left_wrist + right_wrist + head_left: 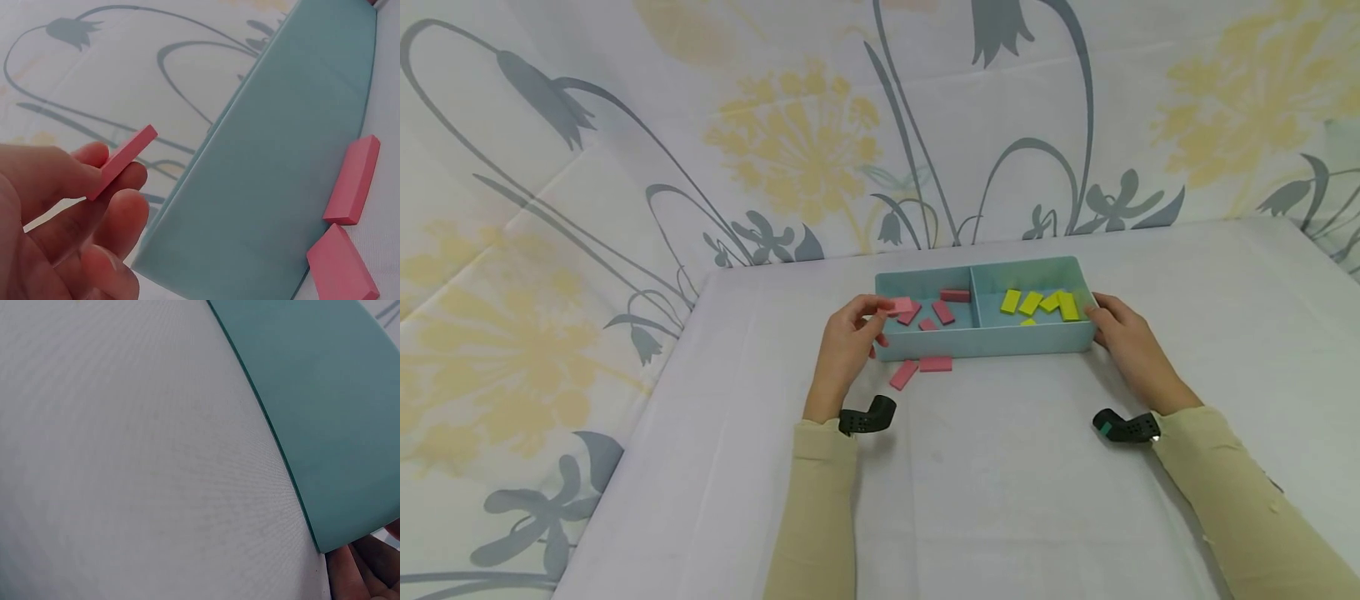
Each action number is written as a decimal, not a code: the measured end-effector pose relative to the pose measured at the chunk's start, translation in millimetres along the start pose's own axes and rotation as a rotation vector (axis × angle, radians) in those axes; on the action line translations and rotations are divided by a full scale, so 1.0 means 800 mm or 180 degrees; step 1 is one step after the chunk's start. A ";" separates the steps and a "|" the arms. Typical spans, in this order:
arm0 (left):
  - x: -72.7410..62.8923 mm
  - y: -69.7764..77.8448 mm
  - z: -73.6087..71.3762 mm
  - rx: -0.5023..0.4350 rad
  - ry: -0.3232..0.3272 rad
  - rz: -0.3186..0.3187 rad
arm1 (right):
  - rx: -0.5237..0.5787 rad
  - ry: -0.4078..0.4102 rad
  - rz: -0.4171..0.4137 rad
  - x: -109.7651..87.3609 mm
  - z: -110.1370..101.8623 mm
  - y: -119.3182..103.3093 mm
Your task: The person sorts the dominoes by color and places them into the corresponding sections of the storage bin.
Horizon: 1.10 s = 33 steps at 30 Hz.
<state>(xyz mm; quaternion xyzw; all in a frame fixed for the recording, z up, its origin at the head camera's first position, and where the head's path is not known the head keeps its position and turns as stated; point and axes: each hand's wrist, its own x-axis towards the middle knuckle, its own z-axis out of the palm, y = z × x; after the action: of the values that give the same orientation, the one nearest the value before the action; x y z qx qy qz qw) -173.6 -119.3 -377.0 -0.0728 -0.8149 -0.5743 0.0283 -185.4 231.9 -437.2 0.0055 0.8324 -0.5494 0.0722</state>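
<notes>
A light teal two-compartment box (pixel 985 342) stands on the table. Between thumb and fingers, my left hand (pixel 846 346) pinches a pink rectangular block (pixel 125 159) just above the box's left end. Several pink blocks lie in the left compartment, among them one block (pixel 955 295) against the back wall. The right compartment holds several yellow blocks, such as this yellow block (pixel 1068 306). At the box's right end my right hand (pixel 1131 346) grips the wall, thumb over the rim; its fingers are mostly hidden in the right wrist view.
Two pink blocks lie on the white cloth in front of the box: a slanted block (pixel 904 375) and a block (pixel 936 364) along the front wall. A divider (pixel 975 297) splits the box. Behind the table hangs a flowered cloth (pixel 925 125). Each wrist wears a black camera.
</notes>
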 end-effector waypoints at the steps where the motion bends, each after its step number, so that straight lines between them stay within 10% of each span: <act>1: -0.002 0.004 0.000 0.0017 0.0010 -0.0005 | -0.0011 0.0003 0.0003 0.000 0.000 0.000; 19: 0.010 -0.027 0.004 0.0253 0.0294 -0.0055 | -0.0088 -0.0030 0.0011 0.002 -0.001 0.000; 33: 0.010 -0.029 0.005 0.0200 0.0063 -0.0249 | -0.0112 -0.0024 -0.0004 0.003 -0.001 0.002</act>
<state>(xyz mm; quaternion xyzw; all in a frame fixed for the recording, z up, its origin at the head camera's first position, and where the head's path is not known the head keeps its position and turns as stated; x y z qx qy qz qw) -185.0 -122.3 -399.0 -0.0342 -0.8344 -0.5498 0.0161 -187.6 232.7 -438.5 0.0017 0.8416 -0.5348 0.0750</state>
